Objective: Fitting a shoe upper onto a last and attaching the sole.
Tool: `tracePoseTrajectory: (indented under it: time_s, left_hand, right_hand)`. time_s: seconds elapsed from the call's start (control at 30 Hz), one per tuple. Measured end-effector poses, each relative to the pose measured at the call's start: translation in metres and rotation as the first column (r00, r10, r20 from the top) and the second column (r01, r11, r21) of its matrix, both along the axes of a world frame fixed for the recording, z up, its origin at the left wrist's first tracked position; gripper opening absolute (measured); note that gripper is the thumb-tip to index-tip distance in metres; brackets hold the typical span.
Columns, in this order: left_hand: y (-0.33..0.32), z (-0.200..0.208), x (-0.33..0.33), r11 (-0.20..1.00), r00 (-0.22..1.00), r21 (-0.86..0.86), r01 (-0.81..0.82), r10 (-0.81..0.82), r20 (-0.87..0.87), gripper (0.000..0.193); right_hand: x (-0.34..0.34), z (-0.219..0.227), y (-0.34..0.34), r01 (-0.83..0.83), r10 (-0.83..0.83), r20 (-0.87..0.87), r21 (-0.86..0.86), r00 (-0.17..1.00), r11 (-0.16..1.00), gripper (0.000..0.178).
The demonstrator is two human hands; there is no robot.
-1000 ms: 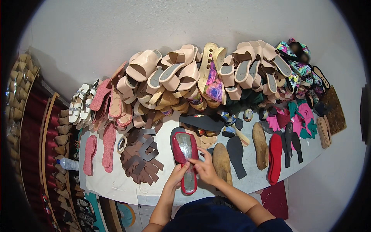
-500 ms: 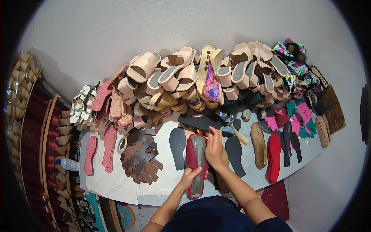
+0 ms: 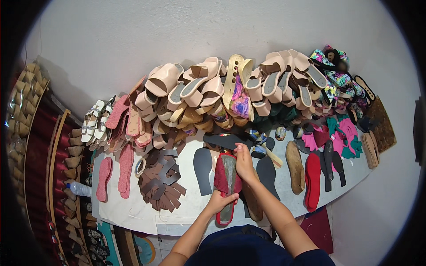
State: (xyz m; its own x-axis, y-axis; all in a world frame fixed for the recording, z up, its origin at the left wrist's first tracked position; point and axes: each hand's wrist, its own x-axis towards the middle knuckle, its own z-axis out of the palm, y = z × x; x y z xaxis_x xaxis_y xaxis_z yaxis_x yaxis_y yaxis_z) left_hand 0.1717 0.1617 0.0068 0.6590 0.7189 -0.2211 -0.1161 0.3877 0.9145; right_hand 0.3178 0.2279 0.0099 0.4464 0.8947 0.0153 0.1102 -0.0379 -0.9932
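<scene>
Between my hands, above the near edge of the table, is a red sandal point(image 3: 227, 175) with its underside turned up. It has a red rim, a grey strip down its middle and a dark red strap at the left side. My left hand point(image 3: 218, 202) grips it below the strap, thumb across the underside. At the toe end, my right hand point(image 3: 244, 165) presses along the right edge, its fingers close together. A wooden shoe last point(image 3: 253, 205) lies partly hidden under my right forearm. Dark grey soles point(image 3: 203, 170) lie on both sides of the sandal.
Finished beige heeled sandals point(image 3: 165, 80) are piled along the wall. Brown straps point(image 3: 162, 181) and pink soles point(image 3: 126, 173) lie to the left. At right are another wooden last point(image 3: 295, 166), a red sole point(image 3: 313, 181) and colourful scraps point(image 3: 346, 131). A water bottle point(image 3: 80, 189) is by the left shelf.
My left thumb has shifted a little right across the sandal's underside. My right hand has moved slightly up and left along its edge, fingers straighter. The view has shifted slightly.
</scene>
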Motion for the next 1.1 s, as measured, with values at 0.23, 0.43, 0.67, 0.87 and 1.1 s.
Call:
tracePoseTrajectory:
  time_s: [0.23,0.43,0.67,0.87,1.1]
  left_hand:
    - [-0.001,-0.003,0.004,0.999,0.999,0.051,-0.008,0.009,-0.033,0.023]
    - [-0.006,0.000,0.007,0.997,0.994,-0.053,-0.051,0.046,-0.098,0.014]
    - [-0.005,0.007,0.003,0.999,0.998,-0.045,0.006,-0.009,-0.056,0.012]
    - [-0.004,0.011,-0.001,0.998,0.993,-0.049,0.041,-0.046,-0.110,0.011]
    - [-0.006,0.005,0.002,0.985,0.994,-0.165,0.038,-0.054,-0.093,0.013]
  right_hand:
    - [-0.004,0.010,-0.002,0.151,-0.162,0.478,0.061,0.864,0.987,0.029]
    - [-0.005,0.009,-0.014,0.211,-0.255,0.531,0.144,0.808,0.967,0.027]
    - [0.009,0.023,-0.006,0.147,-0.178,0.484,0.102,0.857,0.984,0.028]
    - [0.012,0.007,-0.004,0.096,-0.084,0.535,0.005,0.841,0.995,0.031]
    - [0.012,0.008,-0.007,0.065,-0.100,0.695,0.076,0.712,0.995,0.028]
